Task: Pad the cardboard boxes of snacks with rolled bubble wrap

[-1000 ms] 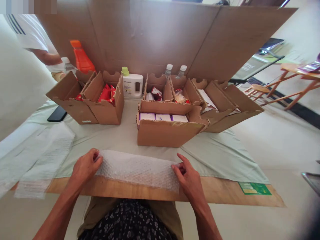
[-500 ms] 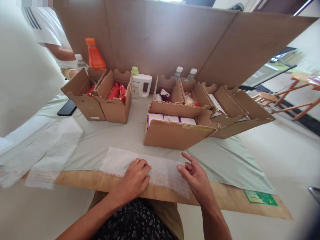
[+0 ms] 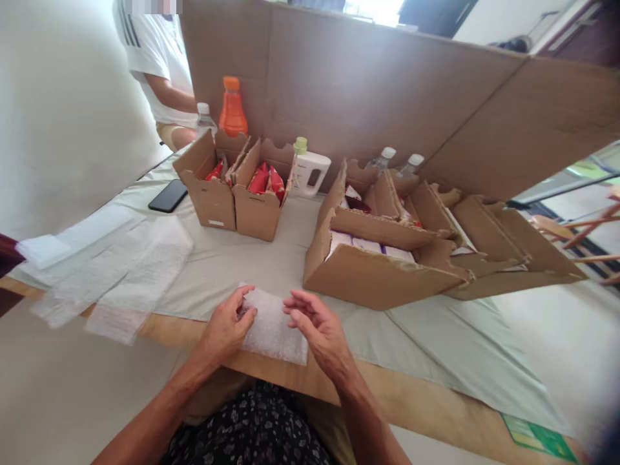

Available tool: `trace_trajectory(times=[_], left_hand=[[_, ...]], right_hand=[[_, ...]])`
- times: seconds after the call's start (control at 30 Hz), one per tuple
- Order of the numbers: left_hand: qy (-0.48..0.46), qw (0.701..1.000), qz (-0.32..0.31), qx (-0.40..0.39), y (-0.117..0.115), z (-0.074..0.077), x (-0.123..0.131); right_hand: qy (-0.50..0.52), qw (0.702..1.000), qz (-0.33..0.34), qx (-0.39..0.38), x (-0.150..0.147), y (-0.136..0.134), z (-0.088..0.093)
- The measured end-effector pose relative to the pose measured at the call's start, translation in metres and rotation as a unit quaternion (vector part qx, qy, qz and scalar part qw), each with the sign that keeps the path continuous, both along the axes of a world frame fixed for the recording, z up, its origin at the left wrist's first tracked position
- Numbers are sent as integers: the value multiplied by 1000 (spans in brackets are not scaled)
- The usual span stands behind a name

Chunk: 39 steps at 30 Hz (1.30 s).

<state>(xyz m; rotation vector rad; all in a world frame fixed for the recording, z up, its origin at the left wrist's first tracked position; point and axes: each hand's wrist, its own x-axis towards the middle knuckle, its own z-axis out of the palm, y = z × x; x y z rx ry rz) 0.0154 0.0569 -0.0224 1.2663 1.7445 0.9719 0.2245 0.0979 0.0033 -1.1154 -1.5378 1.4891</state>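
Note:
A folded piece of bubble wrap (image 3: 275, 326) lies at the front edge of the table, between my two hands. My left hand (image 3: 231, 320) is curved along its left edge, thumb and forefinger apart and touching the wrap. At the right edge, my right hand (image 3: 317, 326) hovers with its fingers spread, gripping nothing. More loose strips of bubble wrap (image 3: 140, 278) lie on the cloth to the left.
Cardboard bins (image 3: 378, 274) with packets and boxes stand ahead and right; two more bins (image 3: 256, 216) hold red packets. Behind are a white jug (image 3: 310, 171), an orange bottle (image 3: 233, 110) and a cardboard screen (image 3: 368, 84). A phone (image 3: 168, 196) lies left. A person (image 3: 162, 71) sits beyond.
The long strip of bubble wrap is now folded into a shorter piece. My right hand has come left, closer to my left hand. The view has shifted left.

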Motion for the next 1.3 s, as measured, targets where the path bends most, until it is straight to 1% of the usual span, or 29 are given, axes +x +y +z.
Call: trace_trajectory(times=[0.03, 0.07, 0.1, 0.17, 0.2, 0.27, 0.3, 0.37, 0.4, 0.47, 0.53, 0.6, 0.67, 0.7, 0.73, 0.8, 0.83, 0.9, 0.93, 0.97, 1.0, 1.03, 1.13, 1.2, 1.3], left_hand=[[55, 998, 4, 9, 2, -2, -1], [106, 994, 7, 10, 4, -4, -2], [153, 988, 7, 4, 5, -5, -2], [234, 972, -4, -26, 8, -5, -3], [268, 962, -16, -44, 10, -4, -3], [319, 944, -42, -65, 12, -4, -3], [338, 938, -52, -64, 13, -5, -2], [370, 926, -52, -44, 13, -7, -4], [386, 921, -40, -30, 12, -8, -6], [410, 912, -2, -8, 10, -11, -13], [419, 908, 22, -3, 9, -13, -21], [406, 914, 11, -4, 10, -14, -25], [374, 927, -7, 2, 12, -15, -25], [362, 932, -13, 7, 12, -14, -24], [350, 937, -13, 16, 12, -13, -22], [306, 951, 1, 45, 8, -9, -18], [265, 963, 9, 55, 4, -7, -16], [142, 988, 18, 53, -3, -2, -12], [79, 996, 16, 39, -7, 0, -9], [36, 999, 10, 20, -9, 1, -6], [16, 1000, 4, 3, -10, 1, -2], [18, 1000, 4, -7, -10, 1, 2], [96, 995, 13, -24, -8, 0, 11], [121, 992, 5, -32, -10, 0, 11], [95, 994, -44, -36, -19, 1, 6]], right_hand=[[-51, 997, -7, 56, 9, -1, -2], [-101, 988, -5, 116, 17, -3, -5], [-149, 973, 6, 177, 23, -5, -8], [-228, 931, 44, 284, 27, -11, -19], [-261, 908, 59, 323, 26, -14, -25], [-318, 872, 69, 365, 18, -18, -39], [-337, 862, 65, 373, 15, -19, -44], [-344, 857, 54, 381, 13, -21, -51], [-335, 860, 43, 384, 15, -22, -52], [-314, 868, 1, 385, 23, -21, -51], [-331, 869, -61, 363, 33, -18, -50], [-384, 860, -105, 320, 38, -12, -49], [-424, 855, -117, 276, 36, -7, -50], [-424, 859, -115, 261, 32, -6, -51], [-409, 870, -113, 250, 28, -6, -50], [-343, 906, -116, 220, 23, -10, -47], [-295, 928, -122, 192, 23, -13, -44], [-199, 964, -134, 113, 28, -20, -39], [-163, 974, -138, 75, 33, -22, -36], [-138, 979, -144, 47, 38, -23, -34], [-125, 980, -153, 31, 43, -23, -33], [-121, 979, -163, 21, 48, -22, -33], [-123, 976, -177, -7, 62, -19, -34], [-124, 980, -154, -30, 68, -20, -34], [-123, 985, -112, -40, 76, -31, -35]])
